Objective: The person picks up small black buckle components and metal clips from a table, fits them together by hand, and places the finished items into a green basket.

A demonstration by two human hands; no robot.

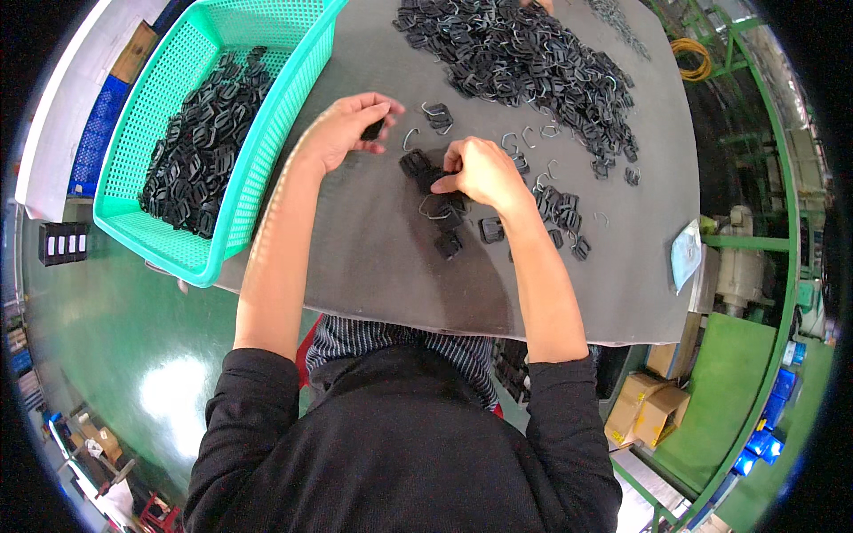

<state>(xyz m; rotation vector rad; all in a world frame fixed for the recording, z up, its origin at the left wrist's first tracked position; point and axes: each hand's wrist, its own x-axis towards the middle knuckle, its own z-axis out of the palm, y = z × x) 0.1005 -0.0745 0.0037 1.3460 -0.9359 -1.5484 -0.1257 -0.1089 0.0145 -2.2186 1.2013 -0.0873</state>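
We're leaning over a dark grey table (373, 258), matte top w/ a slightly felt-like look, and both bare hands are working near its middle. Our left hand (342, 131) is curling around a small black plastic buckle (373, 130), pinching it btw thumb and fingertips so only a bit of it is poking out. Our right hand (480, 171) is bending down knuckles-up, fingers closing narrow on a thin bent wire clip (434, 210) that's lying on a little cluster of black buckles (435, 200) right under it; can't tell if the wire is actually lifting off or just being pressed. More of those squarish, slotted black pieces are sitting just right of the wrist, plus a few loose silvery U-shaped wires (524, 139) scattered btw the hands and the big heap (533, 62) of black parts w/ glinting wires at the far side. To the left, a teal plastic mesh basket (267, 124) is holding a layer of the same black buckles, its corner hanging past the table edge. Black long sleeves are pushed up past the elbows.
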